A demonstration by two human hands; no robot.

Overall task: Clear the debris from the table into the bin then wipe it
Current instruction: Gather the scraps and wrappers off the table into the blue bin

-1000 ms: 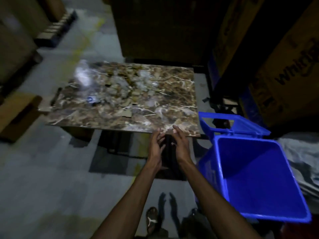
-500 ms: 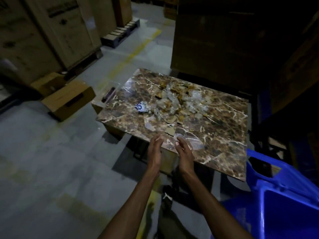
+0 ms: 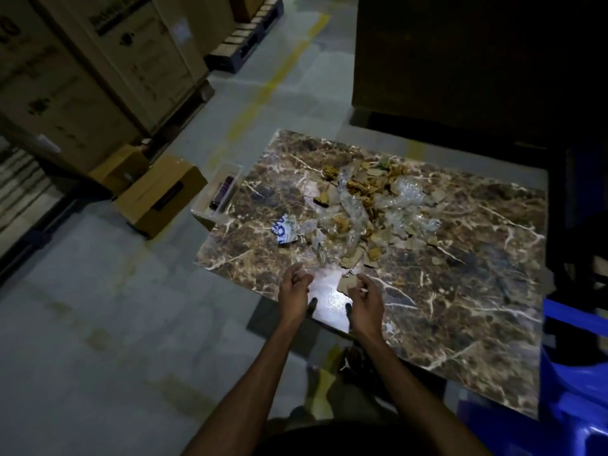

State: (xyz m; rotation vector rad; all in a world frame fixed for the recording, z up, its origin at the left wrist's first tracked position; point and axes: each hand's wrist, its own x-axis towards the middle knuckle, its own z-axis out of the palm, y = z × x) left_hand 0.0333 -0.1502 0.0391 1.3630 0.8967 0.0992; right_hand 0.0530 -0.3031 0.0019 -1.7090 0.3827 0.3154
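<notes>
A brown marble-patterned table carries a heap of debris: torn cardboard bits, crumpled clear plastic and a blue-and-white wrapper. My left hand and my right hand hover side by side over the table's near left edge, just short of the heap. Their fingers are loosely curled and hold nothing. A cardboard scrap lies just in front of my right hand. The blue bin shows only partly at the right edge.
A clear tray with dark items hangs off the table's left side. Cardboard boxes sit on the floor to the left, with tall cartons behind them. A large dark carton stands behind the table.
The view has swung left and closer to the table, so the bin slid toward the right edge. Both hands moved forward over the table's edge and spread slightly apart.
</notes>
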